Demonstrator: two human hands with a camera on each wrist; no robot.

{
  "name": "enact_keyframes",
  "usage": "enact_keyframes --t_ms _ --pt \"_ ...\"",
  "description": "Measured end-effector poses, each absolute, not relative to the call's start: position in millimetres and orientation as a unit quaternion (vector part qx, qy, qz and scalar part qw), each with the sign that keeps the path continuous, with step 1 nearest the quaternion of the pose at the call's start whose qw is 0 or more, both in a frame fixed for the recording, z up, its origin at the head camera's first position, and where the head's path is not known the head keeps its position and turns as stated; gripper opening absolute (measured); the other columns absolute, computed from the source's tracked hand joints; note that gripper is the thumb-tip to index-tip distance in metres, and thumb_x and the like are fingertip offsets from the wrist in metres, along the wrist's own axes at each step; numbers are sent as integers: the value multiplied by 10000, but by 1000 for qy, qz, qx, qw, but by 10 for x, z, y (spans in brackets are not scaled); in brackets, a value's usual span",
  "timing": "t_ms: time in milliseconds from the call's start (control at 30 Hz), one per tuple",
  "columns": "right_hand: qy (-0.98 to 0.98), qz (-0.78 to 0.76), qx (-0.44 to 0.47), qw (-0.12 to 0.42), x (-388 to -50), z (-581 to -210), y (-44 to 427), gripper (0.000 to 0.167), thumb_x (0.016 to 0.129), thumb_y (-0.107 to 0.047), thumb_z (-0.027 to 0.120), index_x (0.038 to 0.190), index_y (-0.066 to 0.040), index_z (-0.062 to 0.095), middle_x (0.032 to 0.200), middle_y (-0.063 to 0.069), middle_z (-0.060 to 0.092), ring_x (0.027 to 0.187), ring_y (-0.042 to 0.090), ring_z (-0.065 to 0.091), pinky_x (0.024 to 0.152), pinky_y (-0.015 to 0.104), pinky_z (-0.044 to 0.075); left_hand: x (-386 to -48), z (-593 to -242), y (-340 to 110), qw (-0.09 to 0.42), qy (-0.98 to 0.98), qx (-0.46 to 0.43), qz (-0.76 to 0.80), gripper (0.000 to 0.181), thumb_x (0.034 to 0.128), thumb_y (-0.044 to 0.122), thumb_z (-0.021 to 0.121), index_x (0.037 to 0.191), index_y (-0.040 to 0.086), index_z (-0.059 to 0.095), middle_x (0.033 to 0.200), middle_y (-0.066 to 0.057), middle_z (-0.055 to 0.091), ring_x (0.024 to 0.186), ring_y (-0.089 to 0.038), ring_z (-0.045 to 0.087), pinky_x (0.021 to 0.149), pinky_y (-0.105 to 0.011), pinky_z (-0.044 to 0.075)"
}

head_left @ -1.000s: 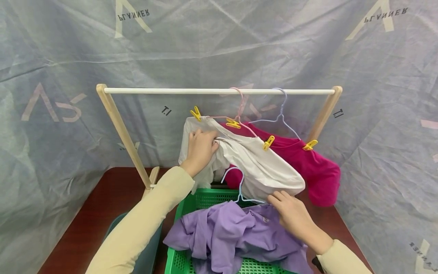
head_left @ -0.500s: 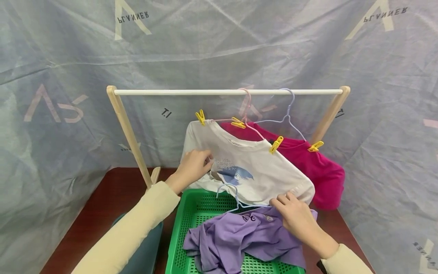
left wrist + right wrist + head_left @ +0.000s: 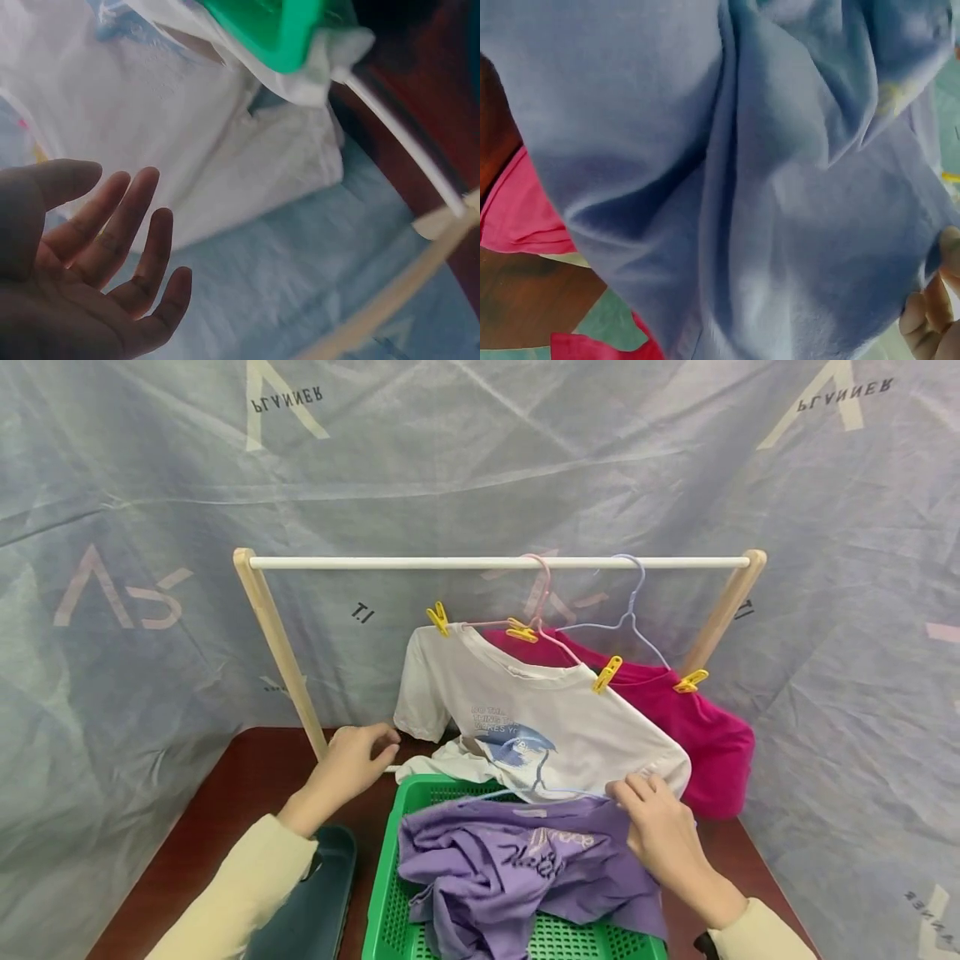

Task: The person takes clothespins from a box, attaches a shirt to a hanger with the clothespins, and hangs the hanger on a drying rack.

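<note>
A purple T-shirt (image 3: 480, 860) with a light blue hanger (image 3: 540, 768) in its neck hangs over the green basket (image 3: 378, 893). My right hand (image 3: 663, 835) pinches its right shoulder by the hanger's end; in the right wrist view the shirt (image 3: 795, 225) fills most of the picture, with fingers (image 3: 930, 315) gripping its edge. Left of the basket, my left hand (image 3: 348, 768) is in the air, touching nothing; the left wrist view has its fingers (image 3: 105, 247) apart and loosely bent. Behind hangs a white printed T-shirt (image 3: 547, 710) on a pink hanger (image 3: 542, 593), its lower hem lying on the basket's rim.
A rack with a white rail (image 3: 390, 562) and wooden legs (image 3: 281, 652) stands behind the basket. A magenta shirt (image 3: 712, 735) hangs at the right on a lilac hanger (image 3: 633, 602). Yellow clothespins (image 3: 609, 674) hold the garments. A dark blue bin (image 3: 307, 902) sits at the left.
My left hand has let go of the white shirt and moved down and left; that shirt now hangs flatter, its print showing. My right hand has kept the purple shirt, which has spread out more.
</note>
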State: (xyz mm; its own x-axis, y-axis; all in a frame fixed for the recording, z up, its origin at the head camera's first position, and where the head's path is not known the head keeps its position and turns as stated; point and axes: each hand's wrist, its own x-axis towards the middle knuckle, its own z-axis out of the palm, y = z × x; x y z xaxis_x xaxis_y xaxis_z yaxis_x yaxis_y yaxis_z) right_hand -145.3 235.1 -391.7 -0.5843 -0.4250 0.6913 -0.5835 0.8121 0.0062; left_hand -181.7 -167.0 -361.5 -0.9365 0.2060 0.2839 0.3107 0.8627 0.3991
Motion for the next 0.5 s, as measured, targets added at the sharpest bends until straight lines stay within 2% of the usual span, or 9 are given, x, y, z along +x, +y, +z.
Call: enact_keyframes --t_ms 67,200,400,500 --pt "-878 132 277 368 -1462 -3881 2362 272 671 70 481 824 -124 594 729 -35 507 638 168 439 420 258 335 -1753 -3626 -1783 115 -959 -121 -230 134 878 199 597 971 127 662 854 -18 666 762 -211 597 698 -400 448" --pt "-872 160 269 376 -1474 -3821 2365 266 670 74 511 837 -113 599 746 -27 521 647 168 437 519 299 372 -1629 -3670 -2017 109 -959 -97 -244 124 876 160 594 964 97 654 906 -72 673 783 -232 628 645 -369 480" --pt "-868 161 286 373 -1484 -3852 2318 246 673 51 535 838 -121 597 755 -32 520 646 157 440 455 283 367 -1439 -3796 -2325 97 -963 -72 -242 128 862 125 598 963 67 649 867 -72 682 661 -124 558 556 -277 418" --pt "-870 151 295 364 -1483 -3895 2291 218 708 23 528 844 -132 601 744 -42 517 652 161 440 454 276 367 -1348 -3870 -2452 79 -965 -57 -243 139 858 115 600 968 45 648 811 -54 669 634 -110 548 540 -277 419"
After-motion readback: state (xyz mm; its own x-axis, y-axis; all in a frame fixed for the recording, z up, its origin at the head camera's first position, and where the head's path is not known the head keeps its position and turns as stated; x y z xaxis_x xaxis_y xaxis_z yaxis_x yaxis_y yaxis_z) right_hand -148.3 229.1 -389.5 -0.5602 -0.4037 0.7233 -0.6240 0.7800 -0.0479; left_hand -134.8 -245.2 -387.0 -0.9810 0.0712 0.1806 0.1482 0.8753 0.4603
